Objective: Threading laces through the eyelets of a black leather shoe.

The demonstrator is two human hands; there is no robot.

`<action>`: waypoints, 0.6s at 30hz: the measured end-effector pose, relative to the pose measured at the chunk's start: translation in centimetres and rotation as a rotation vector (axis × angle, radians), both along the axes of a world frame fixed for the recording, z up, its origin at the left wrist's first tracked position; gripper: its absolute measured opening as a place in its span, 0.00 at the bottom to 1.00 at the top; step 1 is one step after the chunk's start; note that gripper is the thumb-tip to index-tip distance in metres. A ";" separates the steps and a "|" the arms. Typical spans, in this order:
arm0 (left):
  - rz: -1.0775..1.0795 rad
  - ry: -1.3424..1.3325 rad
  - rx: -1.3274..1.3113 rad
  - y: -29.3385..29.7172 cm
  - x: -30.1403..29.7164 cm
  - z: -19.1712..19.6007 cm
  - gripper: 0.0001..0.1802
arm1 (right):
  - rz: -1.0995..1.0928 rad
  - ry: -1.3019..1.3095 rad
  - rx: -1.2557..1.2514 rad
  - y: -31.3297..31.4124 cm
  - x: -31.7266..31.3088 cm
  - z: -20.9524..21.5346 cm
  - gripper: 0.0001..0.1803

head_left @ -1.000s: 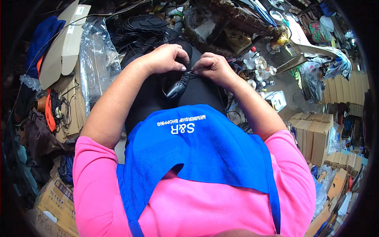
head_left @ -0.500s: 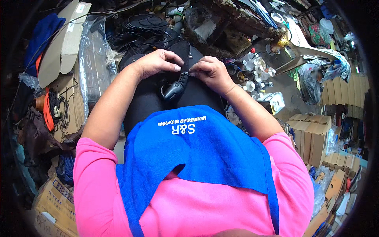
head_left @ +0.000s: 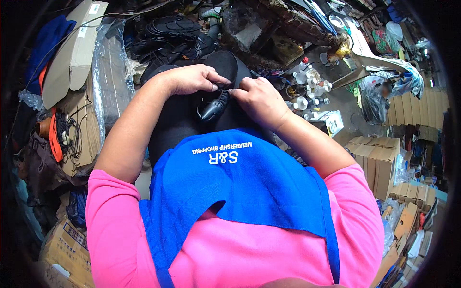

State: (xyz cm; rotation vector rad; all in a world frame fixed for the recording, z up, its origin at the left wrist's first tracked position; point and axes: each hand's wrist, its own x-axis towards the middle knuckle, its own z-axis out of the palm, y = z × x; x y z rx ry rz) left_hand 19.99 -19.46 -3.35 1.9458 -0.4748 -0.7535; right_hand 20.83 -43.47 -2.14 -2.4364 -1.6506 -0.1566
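Observation:
A shiny black lace-up boot (head_left: 212, 109) rests on my lap with its toe toward me. Its tall dark shaft (head_left: 222, 65) points away between my hands. At the top of the lacing, my left hand (head_left: 196, 79) has thumb and forefinger pinched close together on the bootlace. From the other side my right hand (head_left: 261, 100) is closed, fingertips pinching the lace near the left fingertips. Fingers cover most of the lace, so its ends are hard to see.
A blue apron (head_left: 240, 187) covers my front. Coiled black cords or straps (head_left: 168, 36) lie beyond my knees. Several small bottles (head_left: 312, 89) stand to the right, near stacked cardboard boxes (head_left: 377, 161). Left are a cardboard sheet (head_left: 72, 62) and a plastic-wrapped stack (head_left: 113, 72).
My right hand has curled further inward, its back now turned more upward. My left fingertips have moved slightly right and down, closer to the right ones. The boot stays in place.

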 end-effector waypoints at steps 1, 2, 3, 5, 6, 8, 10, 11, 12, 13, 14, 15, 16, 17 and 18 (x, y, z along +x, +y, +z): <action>0.014 -0.025 -0.019 0.1 -0.1 -0.3 0.24 | -0.022 0.002 -0.132 0.7 -0.4 1.1 0.07; 0.026 -0.050 -0.038 0.0 -0.3 -0.3 0.24 | -0.025 0.005 -0.132 1.2 -0.5 2.0 0.07; 0.024 -0.047 -0.038 0.1 -0.3 -0.2 0.24 | -0.012 -0.003 -0.194 1.8 -0.5 2.7 0.07; 0.023 -0.274 0.132 -0.3 -0.2 1.0 0.21 | -0.007 -0.002 -0.298 2.8 -0.2 3.1 0.07; 0.018 -0.277 0.130 -0.7 0.1 0.8 0.21 | -0.013 -0.004 -0.300 3.1 0.0 3.0 0.07; 0.137 -0.379 0.200 -0.9 0.2 0.8 0.21 | -0.038 0.013 -0.354 4.1 0.3 3.1 0.08; 0.164 -0.405 0.200 -1.0 0.3 0.7 0.23 | -0.062 0.098 -0.344 4.3 0.6 2.9 0.08; 0.280 -0.541 0.184 -1.2 0.1 0.6 0.23 | -0.107 0.182 -0.250 4.0 0.8 2.0 0.08; 0.398 -0.675 0.167 -1.3 -0.1 0.4 0.24 | -0.151 0.266 -0.155 3.7 1.1 1.5 0.09; 0.491 -0.725 0.186 -1.6 -0.6 0.6 0.23 | -0.144 0.362 -0.183 3.3 1.8 1.6 0.12; 0.487 -0.723 0.185 -1.7 -1.1 0.9 0.23 | -0.135 0.389 -0.120 2.9 2.1 1.4 0.08; 0.545 -0.739 0.192 -1.7 -1.7 1.3 0.23 | -0.144 0.394 -0.119 2.3 2.3 1.5 0.07; 0.600 -0.754 0.198 -1.7 -2.4 1.5 0.23 | -0.155 0.399 -0.116 2.1 2.0 1.9 0.07; 0.559 -0.731 0.188 -1.2 -2.9 1.5 0.20 | -0.161 0.404 -0.114 2.3 1.8 1.7 0.07; 0.552 -0.728 0.187 -1.0 -3.5 1.1 0.20 | -0.168 0.373 -0.124 2.7 1.7 1.4 0.07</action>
